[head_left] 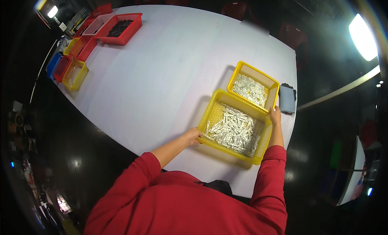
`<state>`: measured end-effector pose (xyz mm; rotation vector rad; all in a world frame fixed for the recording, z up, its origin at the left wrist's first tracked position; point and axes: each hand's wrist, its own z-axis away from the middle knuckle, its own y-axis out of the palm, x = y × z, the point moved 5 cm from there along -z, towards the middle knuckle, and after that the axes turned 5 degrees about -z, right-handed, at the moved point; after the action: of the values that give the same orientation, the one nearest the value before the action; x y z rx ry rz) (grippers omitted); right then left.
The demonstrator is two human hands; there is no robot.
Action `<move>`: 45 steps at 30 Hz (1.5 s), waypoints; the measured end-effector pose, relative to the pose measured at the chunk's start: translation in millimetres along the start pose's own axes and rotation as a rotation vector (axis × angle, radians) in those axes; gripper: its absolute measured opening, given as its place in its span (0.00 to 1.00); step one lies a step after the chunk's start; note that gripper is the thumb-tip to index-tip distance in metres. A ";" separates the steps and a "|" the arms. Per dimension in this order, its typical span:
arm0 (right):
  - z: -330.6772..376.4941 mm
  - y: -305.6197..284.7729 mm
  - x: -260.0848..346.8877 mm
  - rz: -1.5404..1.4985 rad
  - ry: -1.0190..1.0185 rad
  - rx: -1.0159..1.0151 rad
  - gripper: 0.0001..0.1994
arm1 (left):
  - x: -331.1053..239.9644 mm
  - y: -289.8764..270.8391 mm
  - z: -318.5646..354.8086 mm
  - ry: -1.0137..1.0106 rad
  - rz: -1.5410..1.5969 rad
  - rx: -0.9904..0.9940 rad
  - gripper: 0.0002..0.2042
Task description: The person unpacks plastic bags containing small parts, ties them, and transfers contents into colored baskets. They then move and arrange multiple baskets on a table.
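Note:
A large yellow plastic basket [207, 115] is tilted slightly at the near right of the table, its shadow showing beneath it. Many small white elongated plastic pieces [236, 128] lie in it. My left hand [192, 136] is closed on its left side, with the fingers partly hidden beneath the rim. At its far right corner my right hand [275, 115] grips the edge; whether it also touches the smaller basket is hard to tell. That smaller yellow basket [258, 72] is just behind, against the large one, and holds similar white pieces [249, 88].
Beside the smaller basket, a grey-blue flat item [287, 99] lies near the right table edge. Red, yellow and blue bins cluster at the far left, including a red bin [131, 33] of black parts [120, 29]. The white table [153, 77] stretches between; red chairs [234, 10] stand beyond.

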<state>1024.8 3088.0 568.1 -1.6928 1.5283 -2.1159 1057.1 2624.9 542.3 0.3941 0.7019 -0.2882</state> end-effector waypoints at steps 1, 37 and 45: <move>3.4 -4.2 6.0 0.042 -0.035 -0.016 0.20 | 2.4 0.4 2.5 0.006 -0.012 0.000 0.20; -24.3 -23.8 -41.5 -0.075 -0.139 0.156 0.18 | -5.5 23.6 53.0 -0.049 -0.055 0.160 0.26; 75.5 -101.1 -19.6 -0.161 -0.032 -0.143 0.26 | 21.6 -30.4 105.6 0.088 -0.252 -0.069 0.36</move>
<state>1141.7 3101.9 617.5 -1.9494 1.6223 -2.0843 1121.0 2548.4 593.5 0.2529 0.8478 -0.4858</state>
